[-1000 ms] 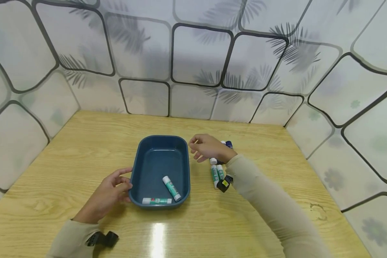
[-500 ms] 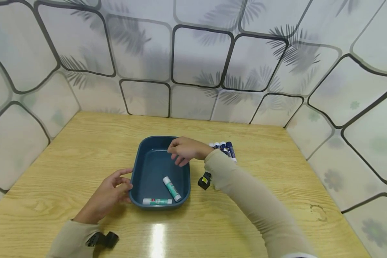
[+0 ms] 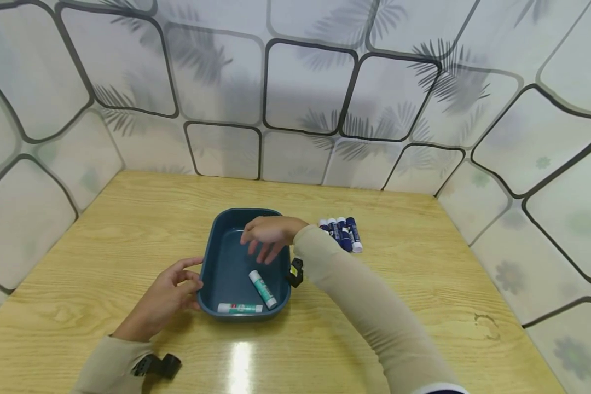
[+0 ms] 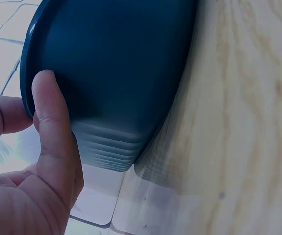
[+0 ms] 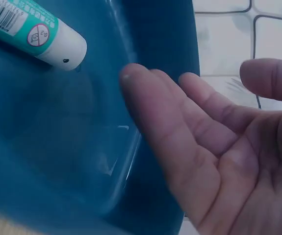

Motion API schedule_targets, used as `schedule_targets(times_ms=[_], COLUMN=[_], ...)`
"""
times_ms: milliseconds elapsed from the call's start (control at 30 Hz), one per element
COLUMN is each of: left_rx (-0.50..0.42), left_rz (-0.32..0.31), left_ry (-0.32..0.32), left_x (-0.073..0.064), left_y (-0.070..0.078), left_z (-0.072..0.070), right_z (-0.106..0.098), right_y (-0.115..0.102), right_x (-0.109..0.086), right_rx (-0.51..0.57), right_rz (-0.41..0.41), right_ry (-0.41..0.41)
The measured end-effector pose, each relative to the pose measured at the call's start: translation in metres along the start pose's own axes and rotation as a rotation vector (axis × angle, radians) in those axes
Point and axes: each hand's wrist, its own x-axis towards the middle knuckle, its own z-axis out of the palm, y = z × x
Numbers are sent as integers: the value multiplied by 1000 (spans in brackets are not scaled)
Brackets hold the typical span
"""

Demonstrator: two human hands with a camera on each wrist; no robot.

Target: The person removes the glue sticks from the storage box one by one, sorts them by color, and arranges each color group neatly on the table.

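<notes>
A dark blue plastic bin [image 3: 226, 257] stands on the table, with two green-and-white glue sticks inside. One glue stick [image 3: 239, 308] lies along the near wall; the other glue stick [image 3: 262, 289] lies slanted beside it. My left hand [image 3: 164, 298] pinches the bin's left rim, one finger pressed against the outer wall in the left wrist view. Over the bin's far right part hangs my right hand [image 3: 271, 235], fingers loosely spread and nothing in them. In the right wrist view a green glue stick [image 5: 38, 32] lies on the bin floor, apart from the fingertips.
Several dark blue glue sticks [image 3: 352, 234] with white ends lie side by side to the right of the bin. My right sleeve [image 3: 359, 295] covers part of the table near them. Patterned cloth walls [image 3: 221, 148] enclose the wooden table [image 3: 143, 219] at the back and sides.
My right hand has moved left from beside the bin's right rim to above its inside. My left hand stays at the left rim. The two glue sticks in the bin lie as before.
</notes>
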Motion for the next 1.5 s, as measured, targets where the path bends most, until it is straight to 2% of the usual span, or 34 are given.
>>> schedule_targets(times_ms=[200, 400, 700, 1000, 1267, 1500], left_rx=[4, -6, -14, -7, -6, 0], left_rz=[6, 9, 13, 5, 6, 10], left_ry=[5, -6, -6, -9, 1, -9], left_x=[0, 0, 1, 0, 0, 0], left_y=[1, 2, 0, 0, 1, 0], left_z=[-1, -1, 1, 0, 0, 0], right_z=[4, 12, 19, 16, 13, 20], right_y=[-8, -8, -4, -1, -3, 1], right_x=[9, 21, 32, 35, 34, 36], right_rx=[3, 12, -35, -32, -201, -257], right_rz=[64, 161, 232, 222, 194, 206], right_ry=[-63, -116, -136, -128, -148, -199])
